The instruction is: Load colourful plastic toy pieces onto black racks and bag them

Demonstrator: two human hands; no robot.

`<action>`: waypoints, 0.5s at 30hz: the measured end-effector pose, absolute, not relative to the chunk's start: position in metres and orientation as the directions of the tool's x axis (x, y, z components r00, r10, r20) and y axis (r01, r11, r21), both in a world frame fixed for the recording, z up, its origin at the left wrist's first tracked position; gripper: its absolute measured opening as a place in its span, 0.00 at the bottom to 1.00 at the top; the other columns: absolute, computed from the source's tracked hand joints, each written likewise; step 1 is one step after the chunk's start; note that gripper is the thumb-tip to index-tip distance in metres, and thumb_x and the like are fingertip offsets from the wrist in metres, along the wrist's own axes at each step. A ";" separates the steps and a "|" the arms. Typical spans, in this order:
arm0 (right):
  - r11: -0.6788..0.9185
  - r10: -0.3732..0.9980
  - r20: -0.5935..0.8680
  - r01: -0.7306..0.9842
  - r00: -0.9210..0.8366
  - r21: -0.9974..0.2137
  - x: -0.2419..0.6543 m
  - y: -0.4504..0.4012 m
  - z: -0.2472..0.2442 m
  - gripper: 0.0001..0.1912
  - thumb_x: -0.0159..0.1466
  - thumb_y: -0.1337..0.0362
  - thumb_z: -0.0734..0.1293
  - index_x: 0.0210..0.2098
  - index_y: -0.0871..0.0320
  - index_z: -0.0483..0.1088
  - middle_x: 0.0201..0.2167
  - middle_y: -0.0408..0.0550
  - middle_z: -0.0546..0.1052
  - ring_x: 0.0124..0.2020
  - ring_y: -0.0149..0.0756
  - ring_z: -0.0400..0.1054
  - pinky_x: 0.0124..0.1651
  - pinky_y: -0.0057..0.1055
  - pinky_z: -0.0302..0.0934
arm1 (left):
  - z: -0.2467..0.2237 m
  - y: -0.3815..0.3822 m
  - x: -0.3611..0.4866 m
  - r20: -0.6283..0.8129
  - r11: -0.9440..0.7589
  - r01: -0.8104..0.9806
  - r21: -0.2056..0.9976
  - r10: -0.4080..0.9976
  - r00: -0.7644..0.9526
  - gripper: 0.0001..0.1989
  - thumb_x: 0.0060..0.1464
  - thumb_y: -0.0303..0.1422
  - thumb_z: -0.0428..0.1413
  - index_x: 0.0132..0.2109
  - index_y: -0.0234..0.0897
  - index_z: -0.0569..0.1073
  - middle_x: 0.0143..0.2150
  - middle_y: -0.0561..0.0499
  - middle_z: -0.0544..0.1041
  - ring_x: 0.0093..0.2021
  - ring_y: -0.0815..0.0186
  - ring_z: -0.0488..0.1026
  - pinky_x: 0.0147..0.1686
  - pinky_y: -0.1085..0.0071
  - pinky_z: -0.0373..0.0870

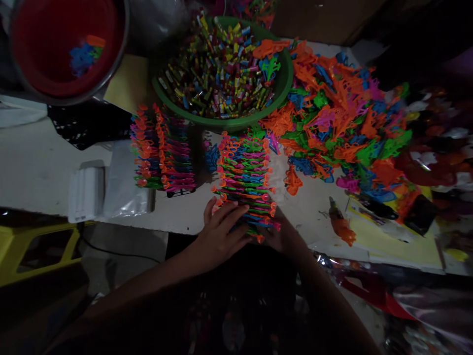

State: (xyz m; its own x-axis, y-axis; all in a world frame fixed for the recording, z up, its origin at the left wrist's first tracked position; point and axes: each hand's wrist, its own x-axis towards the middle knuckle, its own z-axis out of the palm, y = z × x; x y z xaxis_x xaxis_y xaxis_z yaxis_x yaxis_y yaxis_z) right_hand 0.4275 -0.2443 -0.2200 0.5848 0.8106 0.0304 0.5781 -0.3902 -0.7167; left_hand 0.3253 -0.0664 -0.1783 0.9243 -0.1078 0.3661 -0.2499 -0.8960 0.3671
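Currently, the left hand (219, 239) spreads its fingers (226, 213) on one row of plastic toy pieces (246, 170); the right hand (276, 231), partly hidden, I cannot tell. Two similar rows (179, 158) lie left of those fingers, one green basin (236, 121) beyond.

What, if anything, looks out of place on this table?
A green plastic piece lies on the small tubes in the green basin, unlike them in shape. An orange piece also lies apart from the jumbled heap of coloured pieces.
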 end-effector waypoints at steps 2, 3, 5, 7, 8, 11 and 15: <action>-0.418 0.778 0.001 0.518 0.629 -0.746 0.426 -0.246 -0.216 0.15 0.58 0.68 0.59 0.44 0.55 0.68 0.40 0.47 0.75 0.38 0.36 0.71 0.40 0.31 0.67 | -0.176 -0.063 0.324 0.396 -0.868 -0.293 0.401 -0.125 0.910 0.16 0.49 0.41 0.56 0.44 0.41 0.70 0.53 0.46 0.67 0.55 0.57 0.59 0.58 0.49 0.45; -0.442 0.748 -0.013 0.483 0.663 -0.756 0.425 -0.246 -0.215 0.14 0.58 0.67 0.60 0.43 0.55 0.69 0.39 0.47 0.76 0.36 0.36 0.71 0.38 0.31 0.67 | -0.174 -0.059 0.323 0.422 -0.852 -0.309 0.423 -0.117 0.899 0.18 0.48 0.41 0.56 0.46 0.41 0.69 0.53 0.45 0.67 0.55 0.56 0.59 0.57 0.49 0.46; -0.488 0.691 -0.042 0.423 0.722 -0.764 0.423 -0.246 -0.213 0.12 0.58 0.65 0.60 0.40 0.56 0.69 0.36 0.47 0.76 0.31 0.35 0.71 0.35 0.31 0.68 | -0.171 -0.051 0.321 0.458 -0.833 -0.290 0.472 -0.049 0.887 0.17 0.48 0.40 0.56 0.46 0.41 0.69 0.53 0.44 0.66 0.55 0.56 0.60 0.56 0.49 0.50; -0.498 0.670 -0.049 0.399 0.741 -0.770 0.422 -0.247 -0.214 0.11 0.59 0.64 0.61 0.40 0.57 0.69 0.35 0.47 0.76 0.30 0.35 0.71 0.34 0.32 0.68 | -0.169 -0.039 0.317 0.461 -0.828 -0.227 0.513 0.043 0.886 0.13 0.50 0.35 0.55 0.44 0.42 0.70 0.52 0.45 0.66 0.54 0.57 0.60 0.54 0.52 0.55; -0.488 0.680 -0.039 0.412 0.733 -0.770 0.421 -0.248 -0.215 0.12 0.58 0.64 0.61 0.41 0.57 0.68 0.36 0.48 0.76 0.32 0.36 0.71 0.35 0.32 0.68 | -0.169 -0.034 0.316 0.450 -0.827 -0.202 0.524 0.068 0.890 0.11 0.51 0.32 0.55 0.44 0.42 0.70 0.52 0.46 0.66 0.54 0.58 0.60 0.53 0.54 0.58; -0.427 0.765 0.035 0.547 0.643 -0.720 0.421 -0.252 -0.222 0.12 0.57 0.68 0.60 0.40 0.56 0.69 0.39 0.49 0.75 0.39 0.39 0.70 0.38 0.33 0.67 | -0.173 -0.021 0.313 0.429 -0.828 -0.210 0.519 0.041 0.902 0.10 0.50 0.31 0.56 0.42 0.44 0.72 0.52 0.48 0.66 0.53 0.59 0.62 0.49 0.58 0.63; -0.419 0.813 0.061 0.655 0.579 -0.629 0.424 -0.254 -0.231 0.12 0.54 0.71 0.60 0.34 0.55 0.71 0.34 0.49 0.76 0.35 0.39 0.71 0.35 0.33 0.67 | -0.177 -0.017 0.316 0.450 -0.841 -0.227 0.491 0.022 0.893 0.11 0.49 0.31 0.57 0.42 0.43 0.71 0.48 0.49 0.70 0.51 0.62 0.64 0.47 0.61 0.66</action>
